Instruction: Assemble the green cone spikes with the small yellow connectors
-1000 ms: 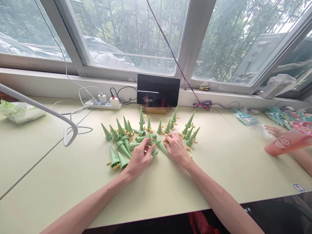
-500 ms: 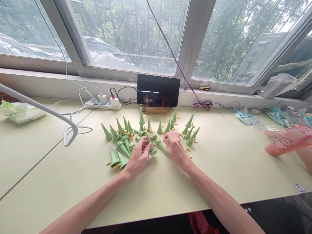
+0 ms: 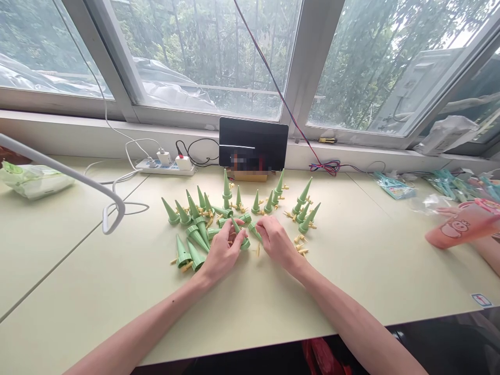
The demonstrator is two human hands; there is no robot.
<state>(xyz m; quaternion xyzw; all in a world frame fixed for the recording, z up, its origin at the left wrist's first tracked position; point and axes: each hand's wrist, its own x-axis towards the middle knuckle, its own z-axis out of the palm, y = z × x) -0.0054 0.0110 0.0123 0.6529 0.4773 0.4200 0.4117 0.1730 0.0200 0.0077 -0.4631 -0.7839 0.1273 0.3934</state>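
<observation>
Several green cone-shaped plastic spikes (image 3: 195, 232) and small yellow fittings (image 3: 300, 245) lie scattered on the pale table (image 3: 97, 281). My left hand (image 3: 222, 252) is closed around one green cone (image 3: 239, 235), its tip pointing up and away. My right hand (image 3: 276, 240) sits just right of it, fingers curled on another lying green cone (image 3: 253, 230). A loose yellow fitting (image 3: 258, 251) lies between the two hands. More cones stand upright behind them (image 3: 226, 186).
A dark tablet (image 3: 253, 145) stands against the window sill, a power strip (image 3: 164, 165) with cables to its left. A white lamp arm (image 3: 78, 182) crosses the left. At the right, another person's hand (image 3: 449, 212) holds a pink bag (image 3: 461, 225) among plastic packets (image 3: 394, 186).
My right hand has slid left toward my left hand and onto a lying cone. My left hand has tilted its cone slightly. The other person's pink bag shifted a little.
</observation>
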